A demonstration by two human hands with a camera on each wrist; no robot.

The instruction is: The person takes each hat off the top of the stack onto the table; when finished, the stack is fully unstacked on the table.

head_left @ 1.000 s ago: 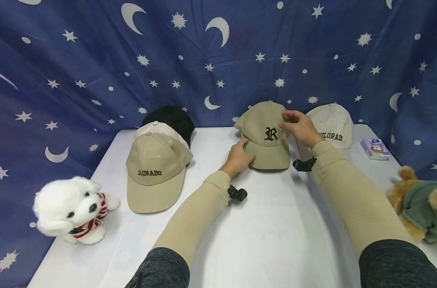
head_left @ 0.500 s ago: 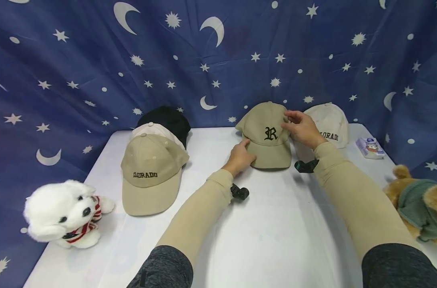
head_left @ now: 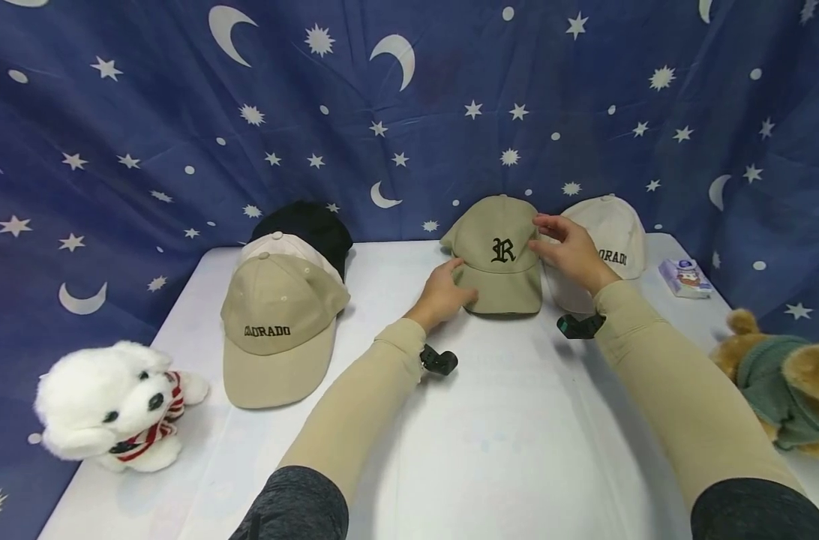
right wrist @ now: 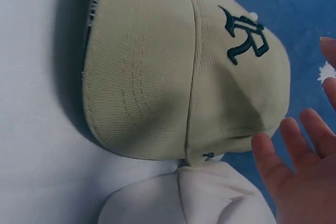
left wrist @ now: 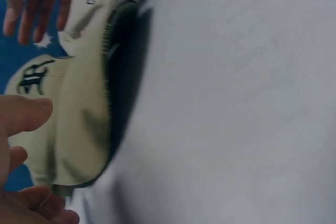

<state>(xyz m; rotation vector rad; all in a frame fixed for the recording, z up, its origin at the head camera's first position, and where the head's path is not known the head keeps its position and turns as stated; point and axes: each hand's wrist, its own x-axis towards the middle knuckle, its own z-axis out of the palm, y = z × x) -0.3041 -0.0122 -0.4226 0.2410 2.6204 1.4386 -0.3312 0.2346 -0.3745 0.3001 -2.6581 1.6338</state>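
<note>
I saw two hands at one R cap (head_left: 500, 291). The left hand (head_left: 439, 296) had its thumb and fingers spread wide at the cap's left side, where brim met crown; I couldn't tell whether they touched. The right hand (head_left: 571, 251) had its fingers loosely extended by the right side of the crown, wrapped around nothing; the right wrist view showed their tips beside the cloth, contact uncertain.

The R cap sat near the bench's far side, right of centre. Its brim pointed towards me, its crown stood at the back, and its long axis ran front to back.

I counted five caps in all. The right white cap (head_left: 612, 229) was just beside the R cap, partly behind the right hand. At left, three were grouped front to back: tan cap (head_left: 274, 360), left white cap (head_left: 291, 244), black cap (head_left: 315, 225). I also counted two plush toys, a white dog (head_left: 99, 390) at left and a brown toy (head_left: 781, 382) at right, plus one small packet (head_left: 686, 279) near the right edge.

The bench (head_left: 497, 420) ended at a blue curtain (head_left: 301, 60), close behind the crown. I had bare bench between the tan cap and the left hand, and a longer stretch from the brim towards me, between the forearms.
</note>
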